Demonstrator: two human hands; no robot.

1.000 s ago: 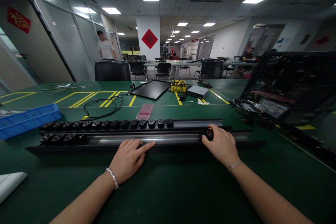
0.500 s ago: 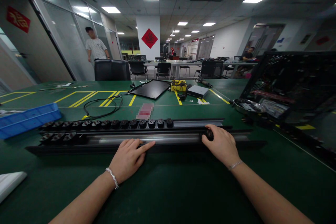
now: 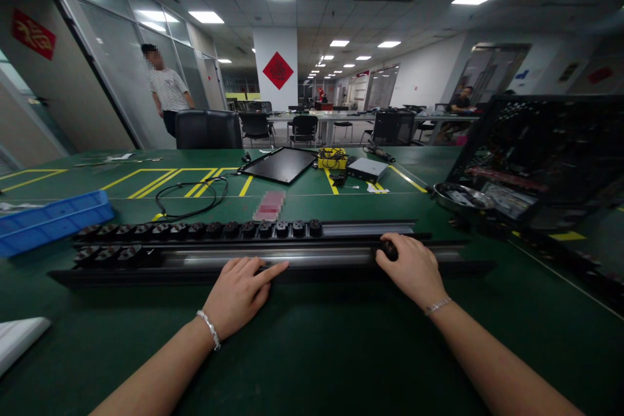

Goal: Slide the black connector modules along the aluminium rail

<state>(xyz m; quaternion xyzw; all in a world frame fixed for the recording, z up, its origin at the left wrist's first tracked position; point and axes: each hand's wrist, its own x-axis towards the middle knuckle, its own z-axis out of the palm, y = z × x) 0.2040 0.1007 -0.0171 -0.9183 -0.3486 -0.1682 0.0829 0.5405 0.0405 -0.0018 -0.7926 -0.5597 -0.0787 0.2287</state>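
Two long black rails lie side by side across the table. Into the far rail [image 3: 365,230] is set a row of several black socket modules [image 3: 248,229]. The near rail [image 3: 312,275] carries a few more modules [image 3: 130,253] at its left end, and a bare metallic channel runs along its middle. My left hand [image 3: 238,292] rests on the near rail's front edge, index finger stretched out to the right and thumb apart. Toward the right end, my right hand [image 3: 412,266] pinches a small round-looking black module [image 3: 389,249] at the channel; the fingers partly hide it.
A blue bin [image 3: 53,222] stands at the left, with a black cable [image 3: 192,214] beyond the rails. Farther back are a flat black panel [image 3: 283,164], a yellow box [image 3: 332,158] and a grey box [image 3: 366,169]. On the right are a metal bowl [image 3: 461,197] and an open black case [image 3: 541,149].
Both hands stay almost where they were, the right one still gripping the black module. In the background, a walking person has moved slightly left.
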